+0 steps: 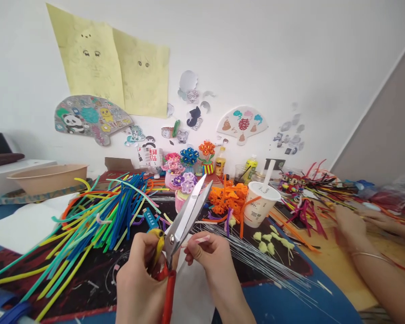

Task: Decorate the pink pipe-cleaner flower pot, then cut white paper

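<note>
A red double-happiness character, 囍, stands on the white paper fan (242, 124) on the wall. Print on the paper cup (257, 210) and the blue tube (150, 220) is too small to read.

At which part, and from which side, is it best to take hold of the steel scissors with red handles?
Grip the steel scissors by the red handles, coming from the near, lower side, where the left hand wraps them. The blades stand open, pointing up and away, so avoid that end.
</note>
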A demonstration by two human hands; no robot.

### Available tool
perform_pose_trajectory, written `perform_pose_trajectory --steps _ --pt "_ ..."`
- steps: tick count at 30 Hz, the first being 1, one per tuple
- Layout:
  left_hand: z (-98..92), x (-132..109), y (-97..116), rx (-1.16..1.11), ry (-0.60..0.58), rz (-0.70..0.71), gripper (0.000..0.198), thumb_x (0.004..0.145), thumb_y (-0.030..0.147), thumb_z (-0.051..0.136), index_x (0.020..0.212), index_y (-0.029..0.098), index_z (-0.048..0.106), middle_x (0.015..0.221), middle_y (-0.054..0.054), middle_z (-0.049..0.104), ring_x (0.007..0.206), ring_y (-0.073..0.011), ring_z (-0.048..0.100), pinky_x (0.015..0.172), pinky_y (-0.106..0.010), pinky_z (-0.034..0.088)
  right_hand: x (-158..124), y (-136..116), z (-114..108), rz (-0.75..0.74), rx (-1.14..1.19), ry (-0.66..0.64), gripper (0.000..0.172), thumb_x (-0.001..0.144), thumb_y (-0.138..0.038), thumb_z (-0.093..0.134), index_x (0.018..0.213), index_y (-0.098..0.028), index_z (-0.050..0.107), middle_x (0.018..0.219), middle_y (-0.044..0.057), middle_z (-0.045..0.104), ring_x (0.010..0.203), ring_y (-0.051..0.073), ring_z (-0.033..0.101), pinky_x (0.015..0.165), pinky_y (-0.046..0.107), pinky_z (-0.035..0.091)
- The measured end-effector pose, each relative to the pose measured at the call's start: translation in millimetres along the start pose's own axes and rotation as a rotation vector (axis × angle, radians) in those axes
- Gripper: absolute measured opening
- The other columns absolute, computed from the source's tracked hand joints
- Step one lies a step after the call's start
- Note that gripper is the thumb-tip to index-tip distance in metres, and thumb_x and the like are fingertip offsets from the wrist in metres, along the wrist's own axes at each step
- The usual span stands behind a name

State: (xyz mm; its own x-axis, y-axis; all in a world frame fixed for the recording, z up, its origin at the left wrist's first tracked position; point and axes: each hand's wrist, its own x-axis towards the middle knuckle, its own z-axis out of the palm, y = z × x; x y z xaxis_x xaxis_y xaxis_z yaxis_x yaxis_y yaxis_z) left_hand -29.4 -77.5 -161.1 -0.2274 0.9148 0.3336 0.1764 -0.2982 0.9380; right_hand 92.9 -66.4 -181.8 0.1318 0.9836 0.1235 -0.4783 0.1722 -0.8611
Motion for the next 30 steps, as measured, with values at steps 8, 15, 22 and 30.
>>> perform_pose_trajectory --steps 8,15,22,30 --pt "1.0 -3 4 -0.025 0.027 0.051 0.032 0.069 0.038 0.074 0.073 0.024 0.045 0.063 0.009 0.059 0.050 -0.0082 0.048 0.048 -0.017 0.037 3 5 -6 0.022 0.021 -0.071 0.023 0.063 -0.035 0.087 0.075 -0.017 0.077 0.067 0.004 0.073 0.056 0.012 0.063 0.056 0.021 0.050" --pt "2.2 -5 5 -0.049 0.029 0.063 0.031 0.071 0.037 0.073 0.074 0.024 0.045 0.062 0.009 0.059 0.048 -0.0073 0.046 0.047 -0.017 0.037 -3 1 0 -0.055 -0.102 -0.076 0.016 0.068 -0.034 0.083 0.070 -0.019 0.077 0.064 0.003 0.073 0.055 0.012 0.063 0.056 0.021 0.051" --pt "2.6 -5 5 -0.060 0.022 0.040 0.031 0.070 0.037 0.073 0.073 0.023 0.045 0.064 0.008 0.061 0.050 -0.0080 0.050 0.047 -0.018 0.036 -4 -3 5 -0.059 -0.128 -0.075 0.013 0.070 -0.032 0.081 0.069 -0.020 0.076 0.064 0.001 0.072 0.056 0.011 0.063 0.056 0.019 0.051" --pt "0.9 -3 1 -0.037 -0.021 0.059 0.029 0.074 0.034 0.071 0.074 0.024 0.043 0.064 0.008 0.060 0.051 -0.0088 0.051 0.048 -0.018 0.038 -6 -3 5 -0.053 -0.149 -0.053 0.014 0.071 -0.031 0.079 0.068 -0.018 0.074 0.066 0.002 0.071 0.057 0.012 0.062 0.056 0.021 0.051"
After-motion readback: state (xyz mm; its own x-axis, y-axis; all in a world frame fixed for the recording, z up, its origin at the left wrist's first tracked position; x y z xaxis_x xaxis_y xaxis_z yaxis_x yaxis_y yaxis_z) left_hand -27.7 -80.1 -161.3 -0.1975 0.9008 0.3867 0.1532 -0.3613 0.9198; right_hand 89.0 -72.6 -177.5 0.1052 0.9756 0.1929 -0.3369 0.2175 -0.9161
